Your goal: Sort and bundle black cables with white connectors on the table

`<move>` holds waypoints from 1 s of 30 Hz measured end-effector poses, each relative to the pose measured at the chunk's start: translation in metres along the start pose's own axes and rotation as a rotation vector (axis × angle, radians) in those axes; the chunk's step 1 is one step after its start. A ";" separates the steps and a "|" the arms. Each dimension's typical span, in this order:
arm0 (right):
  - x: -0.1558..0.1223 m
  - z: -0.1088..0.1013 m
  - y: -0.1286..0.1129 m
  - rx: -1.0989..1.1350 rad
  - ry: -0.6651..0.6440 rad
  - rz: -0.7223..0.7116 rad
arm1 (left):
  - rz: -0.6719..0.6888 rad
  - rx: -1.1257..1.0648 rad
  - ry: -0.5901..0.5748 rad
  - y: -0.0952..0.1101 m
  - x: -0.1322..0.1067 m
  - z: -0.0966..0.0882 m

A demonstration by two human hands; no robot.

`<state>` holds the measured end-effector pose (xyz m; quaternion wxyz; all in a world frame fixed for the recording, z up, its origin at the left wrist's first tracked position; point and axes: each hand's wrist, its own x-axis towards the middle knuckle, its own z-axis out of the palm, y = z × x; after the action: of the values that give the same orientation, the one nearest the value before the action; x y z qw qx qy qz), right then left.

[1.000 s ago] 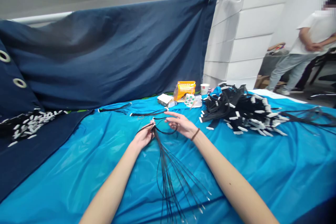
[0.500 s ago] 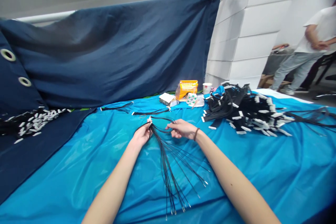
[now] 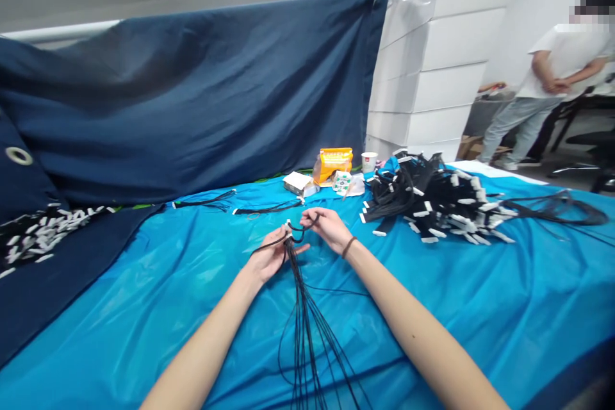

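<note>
A bundle of thin black cables (image 3: 307, 320) hangs down from my hands over the blue plastic sheet (image 3: 480, 307). My left hand (image 3: 271, 255) is closed round the top of the bundle, near its white end tags. My right hand (image 3: 327, 227) pinches a small loop of one black cable just right of that top. The two hands are close together, almost touching. A dark band sits on my right wrist.
A big heap of black cables with white tags (image 3: 432, 202) lies at the right. An orange packet (image 3: 332, 164), a paper cup (image 3: 369, 161) and a small box (image 3: 298, 183) stand at the back. Dark blue cloth (image 3: 202, 96) hangs behind. A person (image 3: 552, 83) stands far right.
The loop in my right hand has shrunk and been drawn tight toward the bundle's top. The hanging cables have swung together into a narrower bunch.
</note>
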<state>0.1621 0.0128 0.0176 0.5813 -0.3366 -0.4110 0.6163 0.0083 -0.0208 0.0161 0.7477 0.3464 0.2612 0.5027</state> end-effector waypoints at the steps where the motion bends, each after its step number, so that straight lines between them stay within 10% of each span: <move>1: -0.002 0.003 0.002 -0.002 -0.022 -0.003 | 0.013 -0.011 -0.005 0.000 0.000 0.001; 13: 0.005 0.007 0.026 -0.231 -0.107 0.039 | 0.130 -0.028 0.135 0.002 0.006 0.003; 30: -0.008 0.013 0.020 -0.600 -0.220 -0.329 | 0.158 0.031 0.329 0.003 0.019 -0.011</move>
<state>0.1419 0.0036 0.0047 0.5003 -0.3531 -0.6826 0.3988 0.0054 0.0004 0.0105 0.6477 0.2904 0.3595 0.6057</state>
